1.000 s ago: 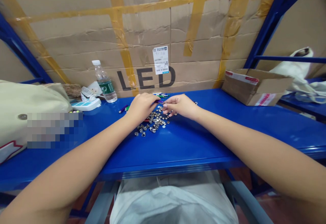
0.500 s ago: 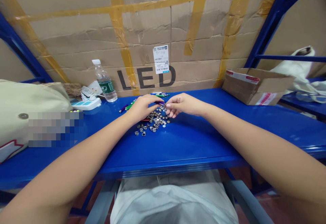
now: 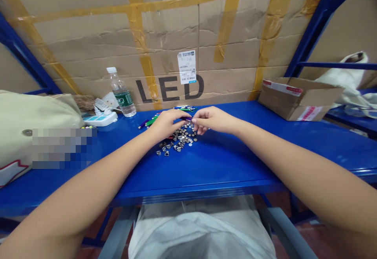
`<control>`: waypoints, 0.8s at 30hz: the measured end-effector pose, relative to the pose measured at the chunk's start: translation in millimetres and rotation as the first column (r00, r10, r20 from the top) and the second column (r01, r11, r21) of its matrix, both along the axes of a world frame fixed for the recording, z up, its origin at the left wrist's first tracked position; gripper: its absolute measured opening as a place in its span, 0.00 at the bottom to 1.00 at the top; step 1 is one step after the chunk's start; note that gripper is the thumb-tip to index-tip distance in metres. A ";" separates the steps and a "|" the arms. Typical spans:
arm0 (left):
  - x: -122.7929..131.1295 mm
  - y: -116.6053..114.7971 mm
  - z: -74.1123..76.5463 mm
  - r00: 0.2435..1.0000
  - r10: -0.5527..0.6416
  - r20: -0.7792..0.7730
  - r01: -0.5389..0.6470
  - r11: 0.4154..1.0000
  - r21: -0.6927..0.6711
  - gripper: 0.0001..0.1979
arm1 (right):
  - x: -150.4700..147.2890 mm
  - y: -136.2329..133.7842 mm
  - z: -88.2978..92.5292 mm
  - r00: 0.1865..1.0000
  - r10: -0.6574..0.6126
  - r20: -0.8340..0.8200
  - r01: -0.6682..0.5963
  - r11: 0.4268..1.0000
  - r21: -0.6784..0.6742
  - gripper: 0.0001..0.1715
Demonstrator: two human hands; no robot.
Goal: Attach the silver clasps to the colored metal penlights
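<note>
Between finger and thumb my left hand (image 3: 168,124) grips a slim purple metallic tube (image 3: 187,119), mostly covered by the fingers. My right hand (image 3: 211,120) is pinched at the tube's right end; whether a small part sits in its fingertips is hidden. Below both hands lies a loose pile of small round silver pieces (image 3: 185,137), like button cells. Silver clip-like metal parts (image 3: 166,153) lie at the pile's near left. Beside and behind my left hand are several coloured tubes, among them a purple one (image 3: 143,124) and a green one (image 3: 151,121).
On the blue table (image 3: 188,172), a water bottle (image 3: 125,100) and a white power strip (image 3: 101,118) stand at the back left. A cream bag (image 3: 38,113) is on the left, an open cardboard box (image 3: 297,98) on the right. A large taped cardboard sheet (image 3: 235,54) rises behind.
My right fingertips have moved slightly up, in against the end of the purple tube, and more of the tube shows between the hands. My left hand stays almost in place.
</note>
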State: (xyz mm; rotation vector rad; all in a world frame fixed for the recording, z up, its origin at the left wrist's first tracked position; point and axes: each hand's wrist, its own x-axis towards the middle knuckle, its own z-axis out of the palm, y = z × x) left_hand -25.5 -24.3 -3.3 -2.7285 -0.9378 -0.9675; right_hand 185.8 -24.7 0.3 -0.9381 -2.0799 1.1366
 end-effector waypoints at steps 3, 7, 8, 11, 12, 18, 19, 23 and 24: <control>1.2 0.0 -2.0 0.999 0.011 0.052 -0.008 0.998 -0.055 0.11 | 0.8 -0.9 0.5 0.998 -0.049 0.026 0.043 0.980 0.196 0.08; 2.8 -2.1 -1.5 0.994 0.044 0.105 -0.033 0.995 -0.098 0.10 | 3.5 -1.4 2.3 0.995 -0.097 0.005 0.078 0.829 0.554 0.07; 3.0 -2.6 -1.1 0.991 0.055 0.118 -0.043 0.994 -0.104 0.10 | 4.0 -1.3 2.7 0.996 -0.094 0.008 0.069 0.788 0.612 0.07; 3.1 -3.3 -0.4 0.986 0.075 0.152 -0.059 0.992 -0.109 0.10 | 4.5 0.0 2.9 0.995 -0.089 0.054 0.024 0.708 0.705 0.09; 2.9 -3.2 -0.5 0.984 0.076 0.158 -0.060 0.993 -0.106 0.10 | 4.5 0.5 2.6 0.993 -0.093 0.071 0.013 0.694 0.719 0.10; 1.9 -0.3 -3.6 0.984 0.075 0.163 -0.059 0.993 -0.104 0.09 | 5.2 1.9 1.6 0.975 -0.131 0.179 -0.049 0.660 0.749 0.13; 1.7 0.4 -3.9 0.983 0.080 0.163 -0.063 0.992 -0.106 0.09 | 5.7 1.6 2.1 0.973 -0.146 0.178 -0.039 0.658 0.752 0.14; 0.8 2.8 -3.9 0.977 0.108 0.184 -0.086 0.989 -0.123 0.08 | 9.2 0.1 6.5 0.971 -0.216 0.098 0.078 0.680 0.729 0.14; 0.6 3.3 -3.8 0.976 0.113 0.188 -0.089 0.987 -0.132 0.08 | 10.4 -0.1 7.5 0.968 -0.221 0.115 0.075 0.701 0.709 0.13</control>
